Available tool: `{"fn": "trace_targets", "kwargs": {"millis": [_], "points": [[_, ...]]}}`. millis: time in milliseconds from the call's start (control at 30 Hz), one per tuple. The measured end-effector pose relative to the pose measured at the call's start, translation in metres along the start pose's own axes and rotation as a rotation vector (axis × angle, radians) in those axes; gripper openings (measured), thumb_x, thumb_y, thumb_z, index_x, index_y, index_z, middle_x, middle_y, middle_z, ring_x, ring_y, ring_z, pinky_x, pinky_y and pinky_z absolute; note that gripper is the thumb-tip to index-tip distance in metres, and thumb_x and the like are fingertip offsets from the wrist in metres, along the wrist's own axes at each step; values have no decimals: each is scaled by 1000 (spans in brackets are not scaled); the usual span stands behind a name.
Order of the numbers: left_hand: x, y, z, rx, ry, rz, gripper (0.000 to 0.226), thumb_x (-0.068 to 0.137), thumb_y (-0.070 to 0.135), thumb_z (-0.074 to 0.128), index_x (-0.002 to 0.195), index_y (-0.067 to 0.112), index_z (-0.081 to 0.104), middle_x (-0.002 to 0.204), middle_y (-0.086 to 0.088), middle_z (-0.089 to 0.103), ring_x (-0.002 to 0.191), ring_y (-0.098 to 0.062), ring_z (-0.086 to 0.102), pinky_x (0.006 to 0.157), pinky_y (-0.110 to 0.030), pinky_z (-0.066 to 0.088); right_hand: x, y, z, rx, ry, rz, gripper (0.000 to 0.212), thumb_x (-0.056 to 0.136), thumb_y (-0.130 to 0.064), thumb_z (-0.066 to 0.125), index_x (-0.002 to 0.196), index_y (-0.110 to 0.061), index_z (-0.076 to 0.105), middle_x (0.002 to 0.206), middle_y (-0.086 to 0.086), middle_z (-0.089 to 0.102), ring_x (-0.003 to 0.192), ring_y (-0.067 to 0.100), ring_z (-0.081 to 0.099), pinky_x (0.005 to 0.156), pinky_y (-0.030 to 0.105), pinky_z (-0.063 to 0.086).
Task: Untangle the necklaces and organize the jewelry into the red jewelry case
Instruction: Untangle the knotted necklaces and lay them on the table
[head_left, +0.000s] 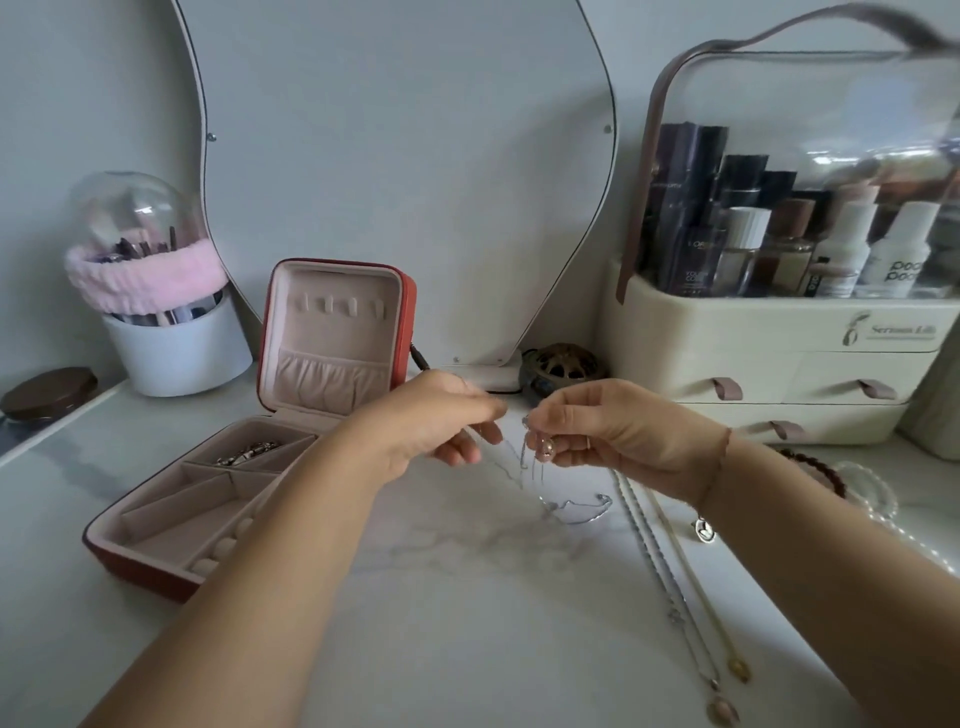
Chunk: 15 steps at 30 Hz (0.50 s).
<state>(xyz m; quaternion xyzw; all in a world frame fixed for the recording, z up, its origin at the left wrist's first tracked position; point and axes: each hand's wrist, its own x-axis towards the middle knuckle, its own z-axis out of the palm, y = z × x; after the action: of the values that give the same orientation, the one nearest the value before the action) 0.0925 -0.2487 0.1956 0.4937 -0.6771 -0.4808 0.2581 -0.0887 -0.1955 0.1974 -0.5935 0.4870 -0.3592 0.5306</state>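
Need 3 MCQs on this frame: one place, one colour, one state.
1. The thin chain is: A on the floor; B between both hands; C hung on the mirror.
2. The band round the brush holder is: A pink; B green; C black.
3. The red jewelry case is: A zipped shut; B open, lid upright; C upside down.
Key: 1 B, left hand and right hand both pinch it; 2 A, fluffy pink fabric; 3 B, its lined inside shows.
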Motion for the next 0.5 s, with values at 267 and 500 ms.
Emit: {"fn": "trace_targets", "kwargs": {"millis": [267, 500], "points": [[1, -6, 1, 290, 129, 18, 26, 95, 35, 56, 93, 12, 67, 86, 1, 74, 39, -15, 55, 42, -20, 40, 3, 15, 1, 173, 13, 21, 16, 69, -25, 73, 71, -12, 64, 64, 1, 55, 56, 12, 48, 62, 22, 44], [-8, 8, 9, -53, -84, 201, 39, 77, 46, 64, 97, 13, 70, 87, 2, 74, 83, -8, 67, 72, -19, 48, 6, 22, -6, 154, 134, -63, 6, 82, -8, 67, 87, -7, 69, 74, 3, 66, 63, 10, 59, 71, 22, 49]]}}
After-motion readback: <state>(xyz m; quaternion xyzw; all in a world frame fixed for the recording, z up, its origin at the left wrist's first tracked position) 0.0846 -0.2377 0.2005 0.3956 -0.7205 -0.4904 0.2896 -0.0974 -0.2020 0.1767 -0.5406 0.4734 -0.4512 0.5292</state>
